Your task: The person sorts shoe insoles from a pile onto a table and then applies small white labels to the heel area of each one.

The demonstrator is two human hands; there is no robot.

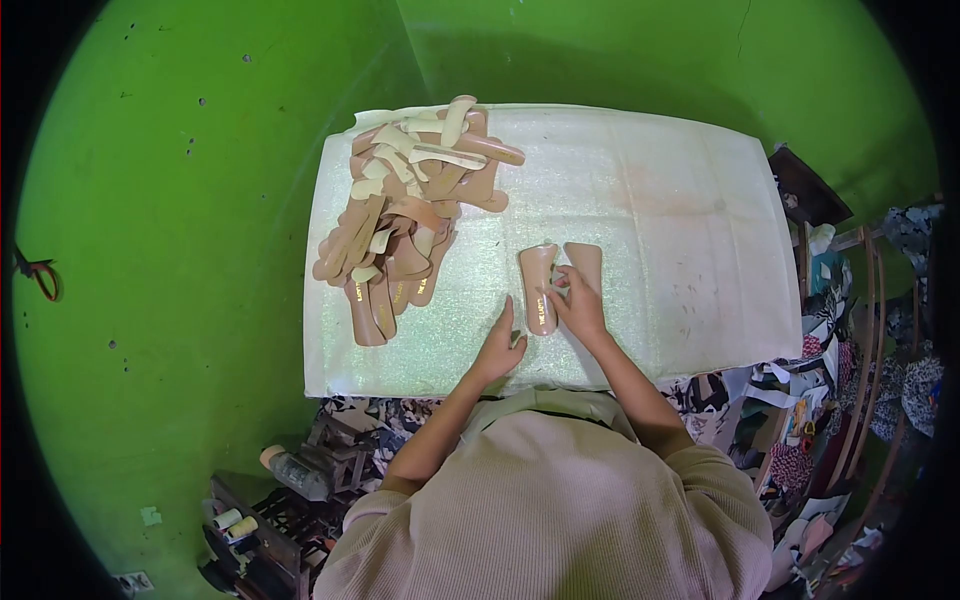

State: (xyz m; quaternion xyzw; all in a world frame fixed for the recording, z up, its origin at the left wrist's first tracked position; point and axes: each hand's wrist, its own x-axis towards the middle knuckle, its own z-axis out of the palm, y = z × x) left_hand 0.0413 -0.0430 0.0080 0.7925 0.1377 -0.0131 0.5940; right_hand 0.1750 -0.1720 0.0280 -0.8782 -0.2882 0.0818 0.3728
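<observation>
A tan insole (pixel 538 270) with gold lettering lies on the white-covered table, in front of me. My right hand (pixel 580 308) is over its right edge, with thumb and fingers apart and the thumb tip touching or just above it. A second tan insole (pixel 584 257), with no lettering showing, lies to the right, partly hidden by that hand. My left hand (pixel 502 345) is open to the left of the lettered insole, fingers apart, holding nothing.
A loose pile of tan insoles (pixel 365 235) and pale strips (pixel 395 140) covers the table's (pixel 700 300) left side. Green walls stand behind and left. Fabric scraps (pixel 790 465) crowd the lower right; a plastic bottle (pixel 300 475) and thread spools (pixel 240 527) are at lower left.
</observation>
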